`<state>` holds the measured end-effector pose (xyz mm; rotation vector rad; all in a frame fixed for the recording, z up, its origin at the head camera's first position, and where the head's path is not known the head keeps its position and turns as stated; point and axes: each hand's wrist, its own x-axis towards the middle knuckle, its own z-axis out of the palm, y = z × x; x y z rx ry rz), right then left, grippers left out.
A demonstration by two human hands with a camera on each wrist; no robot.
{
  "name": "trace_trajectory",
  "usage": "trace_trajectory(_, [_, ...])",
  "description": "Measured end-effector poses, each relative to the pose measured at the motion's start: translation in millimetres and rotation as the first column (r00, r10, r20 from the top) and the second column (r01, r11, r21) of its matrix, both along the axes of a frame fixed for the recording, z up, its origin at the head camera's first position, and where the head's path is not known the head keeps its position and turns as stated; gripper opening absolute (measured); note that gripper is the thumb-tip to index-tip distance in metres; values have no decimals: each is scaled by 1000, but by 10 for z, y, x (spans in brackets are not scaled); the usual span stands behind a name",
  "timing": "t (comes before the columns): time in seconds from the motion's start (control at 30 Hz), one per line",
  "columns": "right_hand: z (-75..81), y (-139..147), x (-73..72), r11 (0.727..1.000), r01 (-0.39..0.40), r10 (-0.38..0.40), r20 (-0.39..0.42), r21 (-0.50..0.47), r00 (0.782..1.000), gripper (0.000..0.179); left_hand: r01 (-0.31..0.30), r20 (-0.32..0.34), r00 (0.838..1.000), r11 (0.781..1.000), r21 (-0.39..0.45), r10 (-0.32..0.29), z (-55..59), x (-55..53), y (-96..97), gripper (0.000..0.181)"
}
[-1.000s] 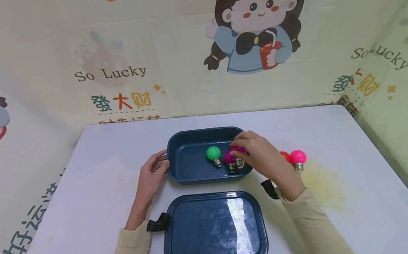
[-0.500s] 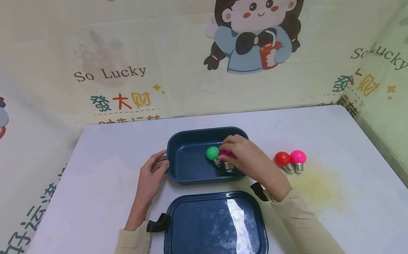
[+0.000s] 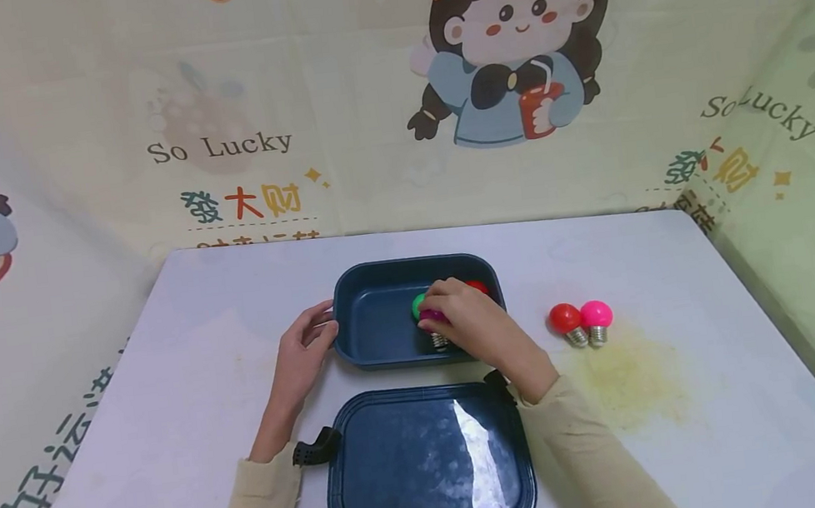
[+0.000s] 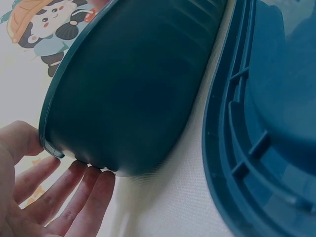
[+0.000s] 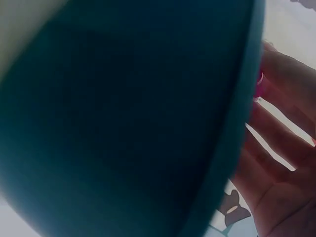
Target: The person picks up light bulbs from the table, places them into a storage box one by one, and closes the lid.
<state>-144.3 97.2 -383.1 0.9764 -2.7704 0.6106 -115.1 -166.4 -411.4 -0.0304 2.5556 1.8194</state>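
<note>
My left hand grips the left end of a dark blue plastic box, thumb at the rim and fingers against the outer wall in the left wrist view. Inside the box, my right hand pinches a purple light bulb by its round globe, silver screw base pointing down. Right beside it a green bulb is partly covered by the fingers. Behind this hand a red bulb shows in the box. The box wall hides most of the right fingers' work in the right wrist view.
The box's lid lies flat on the white table in front of the box. To the right, a red bulb and a pink bulb lie side by side by a yellowish stain. A printed cloth hangs behind.
My right hand has moved left inside the box with the purple bulb, towards the green one. The red bulb in the box and the one on the table have come into view. Left hand unmoved.
</note>
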Motion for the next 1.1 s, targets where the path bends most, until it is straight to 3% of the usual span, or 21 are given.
trace_trajectory(1.1, [-258, -175, -134, 999, -4, 1, 60, 46, 998, 22, 0, -7, 1000, 1000, -1, 0, 4, -12, 6, 43])
